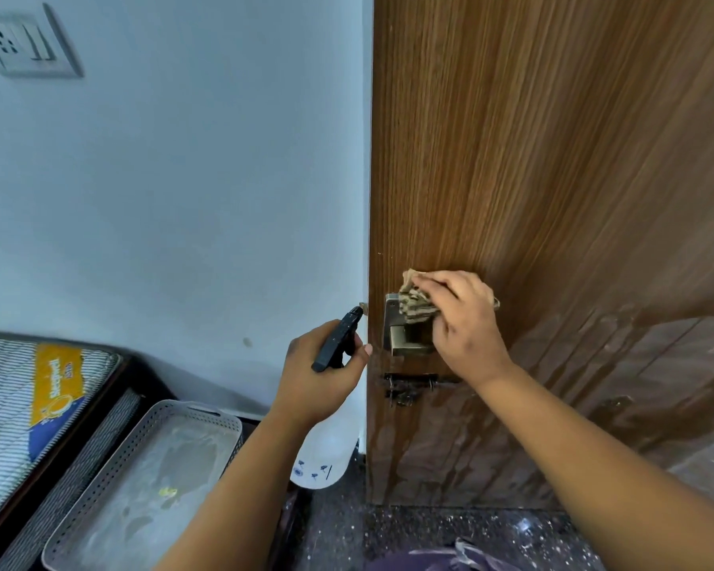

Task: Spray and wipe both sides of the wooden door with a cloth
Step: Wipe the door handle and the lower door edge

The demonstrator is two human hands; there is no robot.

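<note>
Presently a crumpled cloth (416,303) is pinched in the right hand (466,323) and pressed onto the lever handle (409,339) near the left edge of the wooden door (553,158), while the spray bottle (334,405) is gripped at its black trigger head by the left hand (320,375), nozzle aimed at that edge. Wet streaks are seen lower down (just above the floor). If the trigger were squeezed now, the wall (182,199) might be sprayed; the latch bolt (409,389) below could snag the cloth.

door (553,158) 1 | cloth (417,304) 1 | spray bottle (326,447) 1 | tray (223,422) 1
</note>
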